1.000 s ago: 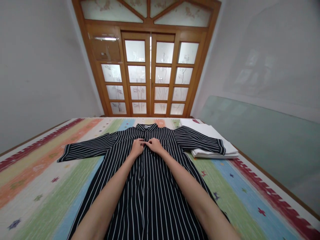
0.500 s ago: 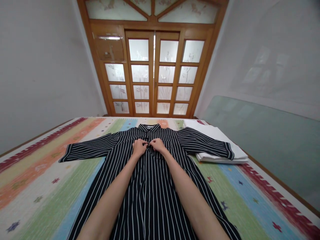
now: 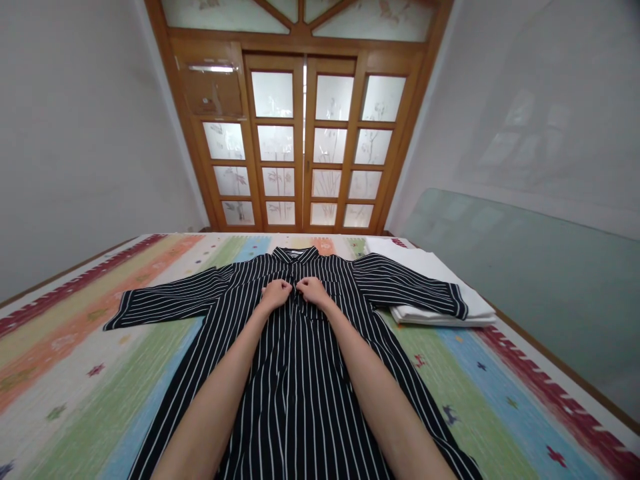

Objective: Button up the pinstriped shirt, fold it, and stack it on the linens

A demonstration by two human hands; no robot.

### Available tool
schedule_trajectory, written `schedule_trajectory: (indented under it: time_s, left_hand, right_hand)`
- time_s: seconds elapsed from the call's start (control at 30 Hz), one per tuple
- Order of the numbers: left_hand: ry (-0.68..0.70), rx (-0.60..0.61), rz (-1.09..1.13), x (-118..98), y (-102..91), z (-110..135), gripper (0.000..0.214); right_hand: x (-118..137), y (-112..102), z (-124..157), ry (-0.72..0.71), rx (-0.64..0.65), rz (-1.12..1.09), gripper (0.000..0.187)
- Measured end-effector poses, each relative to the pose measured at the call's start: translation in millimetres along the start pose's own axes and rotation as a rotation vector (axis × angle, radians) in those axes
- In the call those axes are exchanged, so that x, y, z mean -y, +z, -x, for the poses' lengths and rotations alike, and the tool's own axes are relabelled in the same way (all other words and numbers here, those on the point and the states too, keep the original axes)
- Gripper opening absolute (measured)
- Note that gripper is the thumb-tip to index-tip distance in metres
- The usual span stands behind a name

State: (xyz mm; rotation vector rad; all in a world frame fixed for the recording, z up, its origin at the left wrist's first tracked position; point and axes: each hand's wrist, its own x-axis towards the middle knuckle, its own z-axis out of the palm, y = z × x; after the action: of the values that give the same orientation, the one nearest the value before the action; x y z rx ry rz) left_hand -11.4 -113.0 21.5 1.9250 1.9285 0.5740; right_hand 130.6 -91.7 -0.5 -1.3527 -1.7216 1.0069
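Striped shirt (image 3: 315,373) spread flat on multicoloured cover (image 3: 125,380), collar away. Left hand (image 3: 277,293) and right hand (image 3: 313,291), just apart, each pinching its front at chest level. Folded white cloth (image 3: 425,263) partly under right-side sleeve; wooden glazed doors (image 3: 299,143) beyond.

The bare left forearm (image 3: 216,397) slants in from seven o'clock, the right forearm (image 3: 377,383) from five. The left hand (image 3: 276,293) (fingers curled, like its partner's) sits just apart from the right hand (image 3: 312,291), at its nine o'clock.
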Motion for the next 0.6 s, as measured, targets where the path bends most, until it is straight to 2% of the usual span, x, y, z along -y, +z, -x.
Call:
schedule_trajectory:
  time_s: [0.1,0.4,0.6]
  left_hand:
    - [-0.002,-0.030,-0.007,-3.0,-0.7,3.3,0.019]
    - [-0.005,-0.118,0.011,-6.3,4.2,5.5,0.020]
    - [0.019,-0.123,0.059,-2.9,5.2,2.4,0.014]
  right_hand:
    - [-1.3,0.7,-2.1,0.013,-0.006,-0.015,0.026]
    - [-1.7,-0.3,-0.9,0.037,0.007,-0.064,0.027]
    - [-0.4,-1.9,0.5,0.060,0.064,-0.101,0.022]
